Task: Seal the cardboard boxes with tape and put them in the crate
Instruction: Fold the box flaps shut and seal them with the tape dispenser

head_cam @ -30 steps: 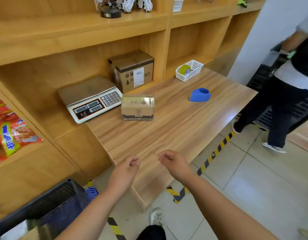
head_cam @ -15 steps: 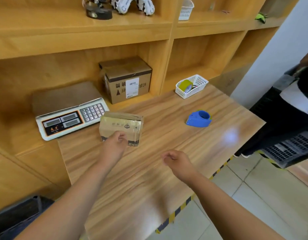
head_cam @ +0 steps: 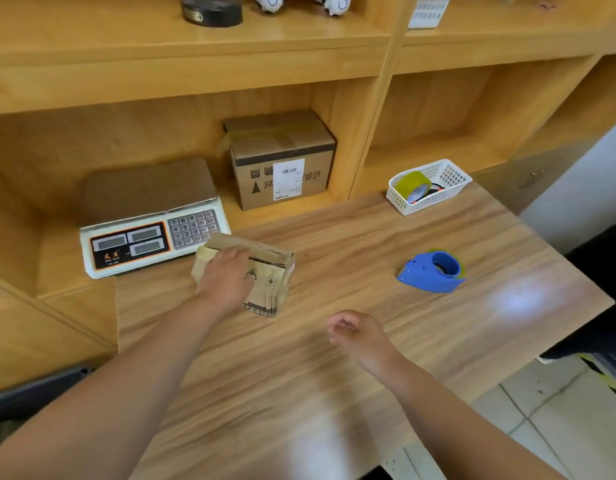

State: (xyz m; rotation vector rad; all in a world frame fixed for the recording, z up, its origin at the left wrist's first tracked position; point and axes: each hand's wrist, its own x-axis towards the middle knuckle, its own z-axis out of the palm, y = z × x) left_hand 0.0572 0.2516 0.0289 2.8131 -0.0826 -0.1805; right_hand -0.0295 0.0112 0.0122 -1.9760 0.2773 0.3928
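Note:
A small cardboard box (head_cam: 273,284) stands on the wooden table (head_cam: 351,375) beside the scale. My left hand (head_cam: 226,277) lies over its front face, with the fingers curled over its top edge. My right hand (head_cam: 356,334) hovers above the table's middle, loosely curled and holding nothing. A blue tape dispenser (head_cam: 433,271) rests on the table to the right, apart from both hands. A larger taped cardboard box (head_cam: 282,161) with a white label sits in the shelf recess behind. The dark crate's rim (head_cam: 32,393) shows at the lower left, below the table.
A white electronic scale (head_cam: 154,237) sits left of the small box. A white basket (head_cam: 452,178) at the back right holds a yellow-green tape roll (head_cam: 412,185). Wooden shelves rise behind the table. Dark clothing of another person shows at the right edge (head_cam: 604,289).
My left hand reached forward from the table's front edge and now grips the small box. My view moved closer to the table. The right hand stayed over the table.

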